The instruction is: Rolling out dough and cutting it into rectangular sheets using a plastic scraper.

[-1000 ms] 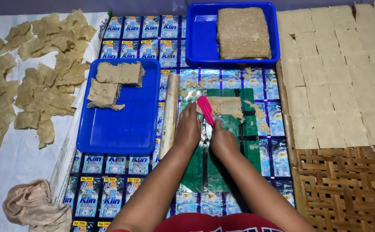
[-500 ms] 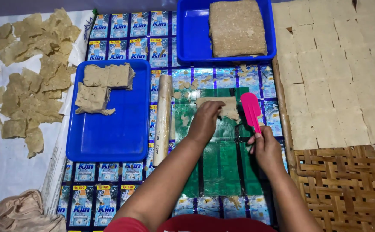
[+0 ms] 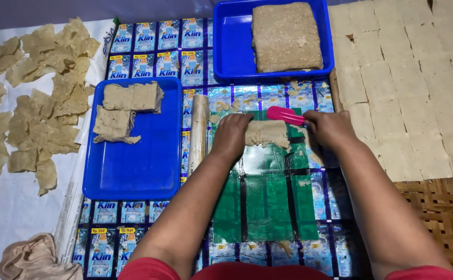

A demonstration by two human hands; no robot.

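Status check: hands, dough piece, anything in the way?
Left hand pressing on the dough piece on the green sheet. Right hand gripping the pink scraper, blade over the dough. Rolling pin lies left of the sheet, apart.

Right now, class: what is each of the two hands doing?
Left hand: pressed palm-down on the dough piece, not gripping.
Right hand: closed on the pink scraper.
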